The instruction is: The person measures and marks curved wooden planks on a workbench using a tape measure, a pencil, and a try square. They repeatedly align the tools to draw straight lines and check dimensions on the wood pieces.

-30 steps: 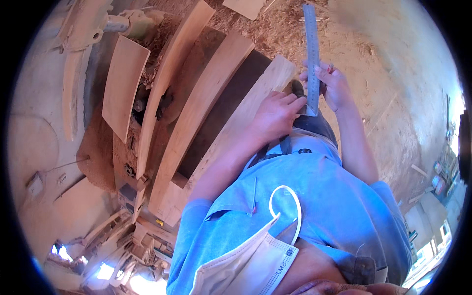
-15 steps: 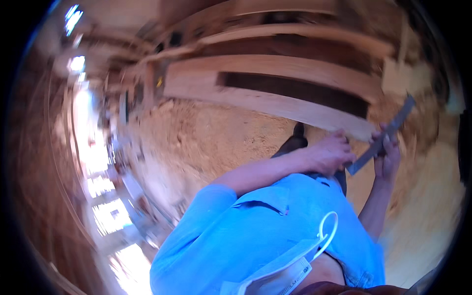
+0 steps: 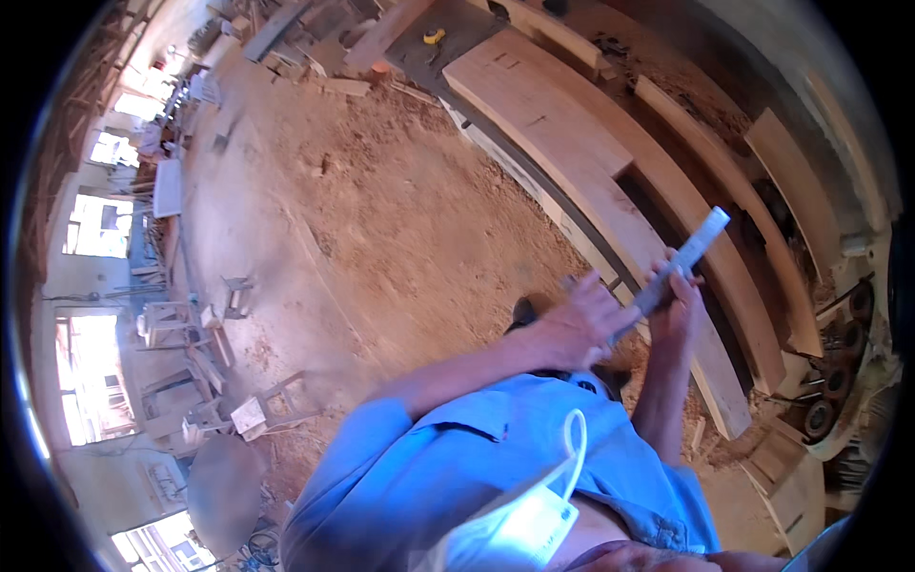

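Grey ruler slants through the right hand, its low end at the left hand's fingers

The grey ruler [image 3: 701,236] is held in the air, running from 7 o'clock up to 1 o'clock. Near its middle, the right hand [image 3: 679,294] grasps it, fingers on the 10 o'clock side and thumb on the 4 o'clock side; the upper length sticks out free beyond them. The ruler's low end meets the fingers of the left hand [image 3: 583,322], which is at 8 o'clock from the ruler's middle. Those fingers are bent and partly spread; whether they pinch the end, I cannot tell.

Taking directions from the ruler, a long curved board [image 3: 548,124] with dark marks on it extends toward 11 o'clock, and the ruler's tip overlaps the woodwork in the view. A small yellow object [image 3: 434,36] sits beyond, between 10 and 11. Dark wheels [image 3: 818,418] stand at 4 o'clock. The blue shirt [image 3: 534,410] and a white mask [image 3: 519,529] are toward 7, the dusty floor [image 3: 381,191] between 9 and 10, and bright windows [image 3: 95,224] farther out at 9.
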Demonstrator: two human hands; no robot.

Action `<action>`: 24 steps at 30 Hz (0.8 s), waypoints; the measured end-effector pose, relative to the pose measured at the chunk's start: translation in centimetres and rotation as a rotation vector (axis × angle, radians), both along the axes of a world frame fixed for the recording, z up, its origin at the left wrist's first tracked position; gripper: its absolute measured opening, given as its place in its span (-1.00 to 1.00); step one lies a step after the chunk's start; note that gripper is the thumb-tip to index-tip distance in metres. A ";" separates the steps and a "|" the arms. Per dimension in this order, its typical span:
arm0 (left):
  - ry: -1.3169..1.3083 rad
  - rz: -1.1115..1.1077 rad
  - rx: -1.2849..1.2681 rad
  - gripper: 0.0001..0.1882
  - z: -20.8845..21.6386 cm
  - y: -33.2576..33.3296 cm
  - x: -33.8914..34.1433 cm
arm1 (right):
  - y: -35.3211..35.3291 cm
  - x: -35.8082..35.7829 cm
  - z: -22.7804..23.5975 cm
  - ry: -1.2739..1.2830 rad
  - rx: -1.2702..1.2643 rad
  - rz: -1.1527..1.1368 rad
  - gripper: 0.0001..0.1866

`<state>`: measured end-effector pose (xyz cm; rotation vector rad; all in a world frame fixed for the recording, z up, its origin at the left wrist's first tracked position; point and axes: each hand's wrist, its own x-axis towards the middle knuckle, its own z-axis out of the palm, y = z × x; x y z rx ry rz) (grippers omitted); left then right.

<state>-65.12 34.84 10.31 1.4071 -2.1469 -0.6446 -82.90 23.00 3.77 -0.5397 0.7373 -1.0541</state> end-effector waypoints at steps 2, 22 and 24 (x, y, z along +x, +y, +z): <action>-0.111 0.086 -0.140 -0.49 -1.2 0.6 6.2 | 0.3 6.9 2.0 0.005 0.103 -0.011 -0.58; 2.008 0.752 0.608 -0.68 -12.9 -16.1 44.0 | -7.9 47.9 -1.5 1.211 -1.022 0.402 -0.65; 1.987 0.765 0.659 -0.67 -14.5 -18.4 46.4 | -9.5 50.7 -2.2 1.250 -1.024 0.381 -0.64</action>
